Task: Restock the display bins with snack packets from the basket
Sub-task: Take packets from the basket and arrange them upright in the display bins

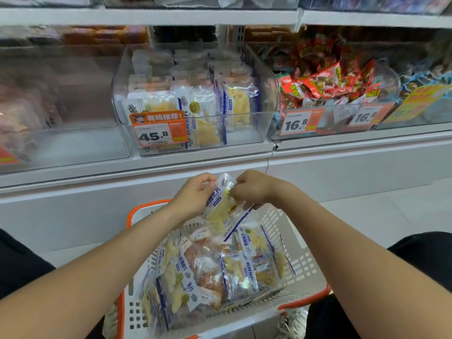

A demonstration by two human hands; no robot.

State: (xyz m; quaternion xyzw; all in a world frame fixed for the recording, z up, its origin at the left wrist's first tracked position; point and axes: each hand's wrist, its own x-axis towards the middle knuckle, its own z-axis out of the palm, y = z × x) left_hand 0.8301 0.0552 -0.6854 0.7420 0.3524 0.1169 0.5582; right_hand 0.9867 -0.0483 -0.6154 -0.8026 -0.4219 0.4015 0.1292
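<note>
A white basket with an orange rim [307, 266] stands on the floor before me, filled with several clear snack packets [220, 270] with blue stripes and yellow or orange contents. Above its far edge my left hand [193, 194] and my right hand [253, 188] both grip one snack packet [221, 206], each hand curled round its upper part. Straight ahead on the shelf sits a clear display bin [267, 94] holding the same kind of packets, with an orange 45.8 price tag [159, 129] on its front.
A clear bin at the left [73, 113] looks blurred. A bin at the right [327, 123] holds red packets, tagged 16.8. A white shelf edge [146, 165] runs below the bins. My dark-clothed knees flank the basket, and a white shoe [293, 321] shows at lower right.
</note>
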